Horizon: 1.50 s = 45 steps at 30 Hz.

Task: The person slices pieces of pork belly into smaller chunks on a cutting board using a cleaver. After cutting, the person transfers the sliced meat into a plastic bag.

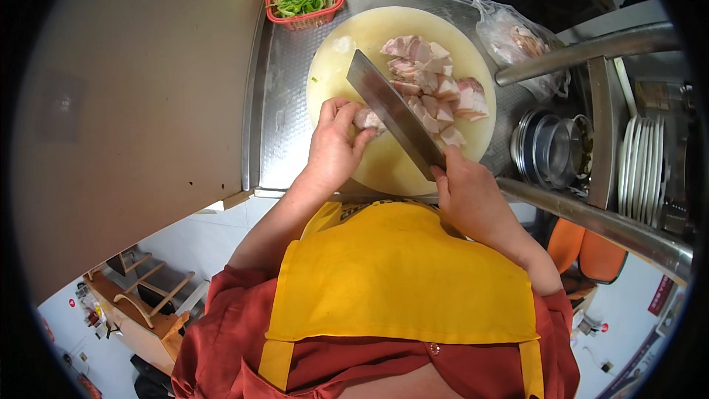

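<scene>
On a round, pale yellow cutting board (338,75), my left hand (337,141) pinches a small piece of meat (368,120) between thumb and fingers. My right hand (471,188) grips a broad steel cleaver (390,111) near the handle; its blade slants up and to the left across the board. The blade lies just right of the held piece and hides part of it. Whether they touch I cannot tell. Beyond the blade lies a pile of sliced fatty pork (426,77). A small white scrap (344,44) rests at the board's upper left.
A red plastic basket (304,22) of shredded green pepper stands at the far left of the steel counter (282,94). To the right are a plastic bag (515,33) with food, metal bowls (548,149), a tubular rack (598,208) and stacked plates (642,172). A tall panel (144,94) borders the left.
</scene>
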Available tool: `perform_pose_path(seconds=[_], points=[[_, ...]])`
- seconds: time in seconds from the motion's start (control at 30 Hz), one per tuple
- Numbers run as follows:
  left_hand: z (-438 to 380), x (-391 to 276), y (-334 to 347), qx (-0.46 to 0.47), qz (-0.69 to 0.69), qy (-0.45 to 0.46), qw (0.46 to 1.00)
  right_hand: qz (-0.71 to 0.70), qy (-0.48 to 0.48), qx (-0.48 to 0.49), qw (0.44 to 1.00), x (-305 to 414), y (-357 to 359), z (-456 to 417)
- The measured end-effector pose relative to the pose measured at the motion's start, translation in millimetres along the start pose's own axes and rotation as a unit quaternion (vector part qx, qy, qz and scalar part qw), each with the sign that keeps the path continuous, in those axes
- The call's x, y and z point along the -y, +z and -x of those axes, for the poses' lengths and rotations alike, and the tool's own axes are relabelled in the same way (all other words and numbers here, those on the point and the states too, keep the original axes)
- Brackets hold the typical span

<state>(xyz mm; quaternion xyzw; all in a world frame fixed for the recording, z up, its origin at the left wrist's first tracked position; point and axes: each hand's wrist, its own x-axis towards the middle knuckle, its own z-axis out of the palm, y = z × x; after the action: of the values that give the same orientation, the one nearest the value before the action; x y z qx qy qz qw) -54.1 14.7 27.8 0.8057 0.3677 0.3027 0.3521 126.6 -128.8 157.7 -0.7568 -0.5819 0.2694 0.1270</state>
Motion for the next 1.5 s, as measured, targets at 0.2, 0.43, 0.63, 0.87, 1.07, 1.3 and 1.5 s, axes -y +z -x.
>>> perform_pose_path(seconds=[0.2, 0.43, 0.63, 0.87, 1.07, 1.3, 1.5], points=[[-0.6, -2.0, -1.4, 0.024, 0.003, -0.004, 1.000, 0.034, 0.037, 0.056, 0.997, 9.5, -6.3, -4.7], [-3.3, 2.5, -4.5, 0.043, 0.037, -0.041, 0.998, 0.073, 0.028, 0.104, 0.992, 21.5, -17.2, -20.3], [-9.3, 6.4, -10.8, 0.050, 0.022, 0.001, 0.999, 0.068, 0.032, 0.096, 0.992, 17.0, -16.2, -35.0], [-102.7, -46.1, -61.1, -0.205, -0.099, 0.203, 0.953, 0.062, 0.026, 0.085, 0.994, 12.6, -11.4, -32.4], [-146.7, -49.8, -15.7, 0.009, -0.281, 0.162, 0.946, 0.066, -0.001, 0.094, 0.993, 13.6, -15.3, -33.6], [-146.7, -41.4, -13.7, 0.068, -0.276, 0.118, 0.952, 0.067, -0.029, 0.100, 0.992, 10.6, -16.7, -38.3], [-149.9, -33.6, -13.7, 0.066, -0.251, 0.091, 0.961, 0.082, -0.037, 0.102, 0.991, 13.8, -21.7, -48.0]])
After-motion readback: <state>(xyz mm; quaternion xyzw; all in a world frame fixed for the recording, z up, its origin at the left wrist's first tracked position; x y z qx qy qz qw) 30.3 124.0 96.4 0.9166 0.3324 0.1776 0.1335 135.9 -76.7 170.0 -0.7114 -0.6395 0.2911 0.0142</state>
